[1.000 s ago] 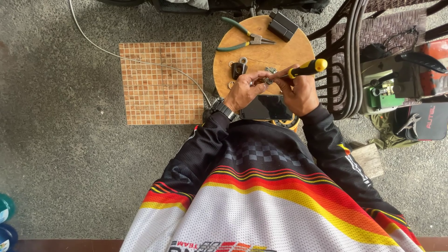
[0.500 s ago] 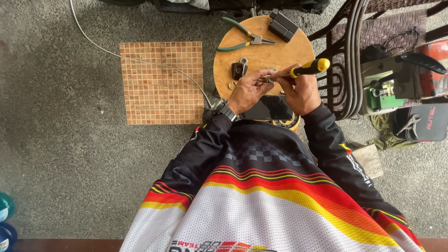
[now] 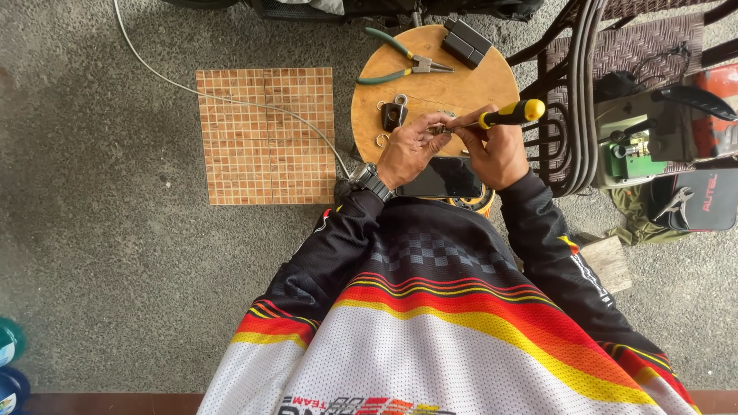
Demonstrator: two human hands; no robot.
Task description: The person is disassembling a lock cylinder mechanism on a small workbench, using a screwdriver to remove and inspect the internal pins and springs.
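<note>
Right hand (image 3: 498, 154) clenched around yellow-and-black screwdriver (image 3: 507, 115), tip aimed at small metal part (image 3: 440, 129) pinched in fingers of left hand (image 3: 409, 147). Part too small to make out, possibly a key piece. Both hands poised above round wooden table (image 3: 461, 84), just over dark phone (image 3: 444, 178) lying at near edge. Green-handled pliers (image 3: 396, 60) at far side of tabletop, two black blocks (image 3: 467, 42) beside them, small black fob (image 3: 393, 115) and loose metal rings (image 3: 382, 140) near left hand. Brown tiled mat (image 3: 265, 137) on concrete to left, white cable (image 3: 231, 98) crossing it.
</note>
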